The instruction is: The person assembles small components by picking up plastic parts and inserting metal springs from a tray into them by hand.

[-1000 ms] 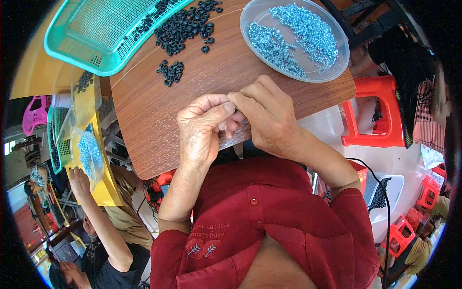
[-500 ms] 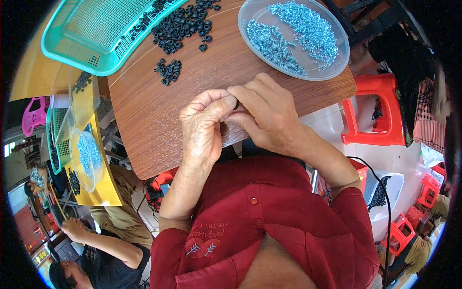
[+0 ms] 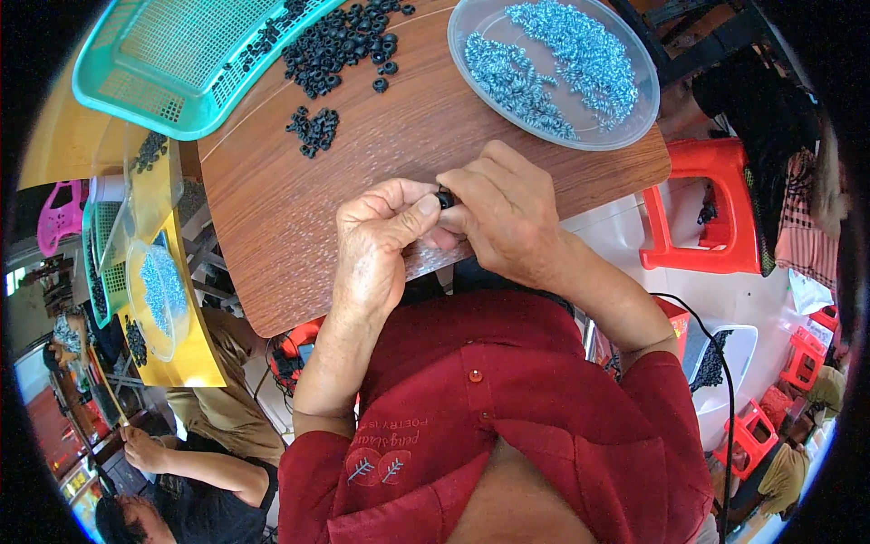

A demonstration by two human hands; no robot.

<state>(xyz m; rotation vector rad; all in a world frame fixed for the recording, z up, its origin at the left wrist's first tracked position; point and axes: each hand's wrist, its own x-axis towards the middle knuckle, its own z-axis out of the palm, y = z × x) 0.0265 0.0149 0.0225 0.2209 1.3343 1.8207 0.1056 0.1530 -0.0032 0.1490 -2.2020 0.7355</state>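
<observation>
Above the near edge of the brown wooden table [image 3: 272, 208], both my hands meet fingertip to fingertip. My left hand [image 3: 376, 231] pinches a small black ring-like part [image 3: 444, 198] between thumb and fingers. My right hand [image 3: 507, 204] closes on the same part from the other side; its own fingers partly hide the piece. Beyond the hands to the left lie a small cluster of black parts [image 3: 313, 132] and a larger heap of them [image 3: 335, 50]. A round clear plastic dish [image 3: 462, 68] at the far right holds two piles of small light-blue metallic springs [image 3: 580, 54].
A teal mesh basket [image 3: 168, 68] with some black parts stands at the far left. Left of my table, a yellow table [image 3: 195, 349] bears another dish of blue pieces, and a person in a dark shirt [image 3: 199, 485] sits there. A red stool [image 3: 707, 208] stands to the right.
My fingertips have shifted slightly, and the black part, mostly covered before, now shows between them. My left hand has dropped a little. The view has moved slightly.
</observation>
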